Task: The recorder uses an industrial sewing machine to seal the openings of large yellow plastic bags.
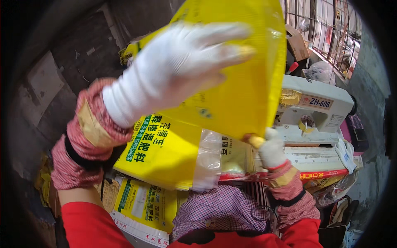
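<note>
My left hand point(182, 62), in a white knit glove, lies across a raised yellow woven plastic bag point(244, 95). Its fingers are stretched out and slightly blurred, with a yellowish fingertip. At the bag's lower right corner, my right hand point(273, 149), gloved too, pinches the edge between thumb and fingers. Beneath the raised bag is another yellow printed bag point(173, 161), with a clear plastic liner point(209, 153) sticking out on its right. A grey-white sewing machine point(310, 109) stands just right of the raised bag.
More yellow and white bags point(144, 204) lie lower left, by my checked apron point(219, 208). The machine's pale bed point(308, 159) has a red front edge. A light cloth point(346, 155) hangs at its right end. Behind are a cardboard box point(297, 44) and a barred window point(324, 25).
</note>
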Motion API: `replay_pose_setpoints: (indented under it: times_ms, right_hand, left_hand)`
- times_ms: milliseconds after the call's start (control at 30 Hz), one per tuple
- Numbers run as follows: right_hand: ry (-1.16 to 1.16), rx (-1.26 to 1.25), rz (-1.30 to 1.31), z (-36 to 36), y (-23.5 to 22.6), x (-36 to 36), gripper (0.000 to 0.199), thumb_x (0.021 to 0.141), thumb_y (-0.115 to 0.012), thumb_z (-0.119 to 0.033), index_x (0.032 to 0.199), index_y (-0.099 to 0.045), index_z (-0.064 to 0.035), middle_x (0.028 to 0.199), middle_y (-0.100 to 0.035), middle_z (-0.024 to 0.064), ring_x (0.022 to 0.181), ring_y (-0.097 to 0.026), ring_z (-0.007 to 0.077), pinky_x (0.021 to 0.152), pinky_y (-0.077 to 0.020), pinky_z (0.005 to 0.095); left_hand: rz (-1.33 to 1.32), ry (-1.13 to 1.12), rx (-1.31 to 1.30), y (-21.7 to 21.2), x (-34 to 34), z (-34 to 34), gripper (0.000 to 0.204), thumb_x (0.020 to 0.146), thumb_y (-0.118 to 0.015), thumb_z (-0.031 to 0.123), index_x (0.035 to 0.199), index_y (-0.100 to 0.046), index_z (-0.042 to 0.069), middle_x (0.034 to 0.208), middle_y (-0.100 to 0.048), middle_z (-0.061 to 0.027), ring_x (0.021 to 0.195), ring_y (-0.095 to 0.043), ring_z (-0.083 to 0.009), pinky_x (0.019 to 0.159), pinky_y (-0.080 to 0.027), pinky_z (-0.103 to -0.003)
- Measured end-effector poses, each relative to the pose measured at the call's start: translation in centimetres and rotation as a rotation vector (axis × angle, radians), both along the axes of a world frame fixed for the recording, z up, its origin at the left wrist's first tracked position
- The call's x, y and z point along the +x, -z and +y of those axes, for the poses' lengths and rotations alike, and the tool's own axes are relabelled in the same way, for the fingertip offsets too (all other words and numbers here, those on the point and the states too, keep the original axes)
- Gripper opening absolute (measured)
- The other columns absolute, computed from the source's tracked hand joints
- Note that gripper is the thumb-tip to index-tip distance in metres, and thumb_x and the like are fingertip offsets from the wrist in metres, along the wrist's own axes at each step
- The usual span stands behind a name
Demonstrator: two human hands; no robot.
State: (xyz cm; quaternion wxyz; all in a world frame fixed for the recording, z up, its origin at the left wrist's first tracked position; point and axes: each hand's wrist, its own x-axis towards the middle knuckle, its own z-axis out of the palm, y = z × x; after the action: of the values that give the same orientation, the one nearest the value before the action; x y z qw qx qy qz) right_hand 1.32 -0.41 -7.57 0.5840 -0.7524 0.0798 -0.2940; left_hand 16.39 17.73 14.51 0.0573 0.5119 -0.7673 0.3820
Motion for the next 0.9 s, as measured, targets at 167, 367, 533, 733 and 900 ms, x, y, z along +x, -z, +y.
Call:
replay_pose_setpoints:
  times_ms: [167, 367, 533, 733, 900]
  right_hand:
    - [0.050, 0.521, -0.227, -4.3, 0.3, -5.4, 0.036, 0.086, -0.063, -0.010, 0.119, -0.055, 0.0001, 0.107, -0.063, 0.0111, 0.090, -0.064, 0.0237, 0.080, -0.0545, 0.0388]
    - [0.224, 0.261, -0.152, -6.0, -0.6, -10.9, 0.044, 0.085, -0.069, -0.025, 0.120, -0.055, -0.0021, 0.107, -0.063, 0.0068, 0.094, -0.060, 0.0166, 0.084, -0.0477, 0.0309]
    - [0.278, 0.144, -0.130, -6.0, -0.9, -13.8, 0.046, 0.086, -0.068, -0.030, 0.120, -0.055, -0.0021, 0.111, -0.062, 0.0050, 0.097, -0.058, 0.0159, 0.085, -0.0457, 0.0295]
    - [0.309, 0.219, -0.088, -5.7, -2.2, -14.9, 0.050, 0.081, -0.073, -0.024, 0.121, -0.054, -0.0025, 0.113, -0.061, 0.0054, 0.099, -0.059, 0.0170, 0.086, -0.0462, 0.0290]
    - [0.135, 0.262, -0.020, -4.3, -2.2, -13.5, 0.041, 0.073, -0.070, 0.000, 0.113, -0.059, 0.0007, 0.102, -0.066, 0.0093, 0.088, -0.064, 0.0185, 0.075, -0.0522, 0.0301]
  left_hand:
    - [0.438, -0.586, 0.116, 14.3, 5.3, 8.3, 0.106, 0.055, -0.086, 0.037, 0.142, -0.031, 0.008, 0.141, -0.038, -0.0148, 0.106, -0.057, -0.0348, 0.084, -0.051, -0.037]
    - [0.864, -1.136, -0.432, 25.8, 13.5, 9.3, 0.105, 0.067, -0.079, 0.036, 0.150, -0.017, 0.018, 0.155, -0.013, -0.0142, 0.110, -0.057, -0.0330, 0.084, -0.051, -0.037]
    - [1.005, -1.159, -0.196, 29.0, 16.6, 5.6, 0.080, 0.074, -0.066, 0.014, 0.146, -0.030, 0.018, 0.151, -0.027, -0.0145, 0.122, -0.048, -0.0329, 0.097, -0.043, -0.036]
    - [0.914, -0.889, -0.147, 29.9, 18.8, 4.4, 0.047, 0.075, -0.051, -0.001, 0.119, -0.059, 0.011, 0.116, -0.061, -0.0124, 0.105, -0.058, -0.0327, 0.089, -0.047, -0.038]
    - [0.682, -0.690, -0.368, 23.6, 20.5, 8.3, 0.015, 0.084, -0.050, 0.003, 0.093, -0.061, 0.004, 0.089, -0.064, -0.0166, 0.088, -0.063, -0.0324, 0.079, -0.049, -0.041]
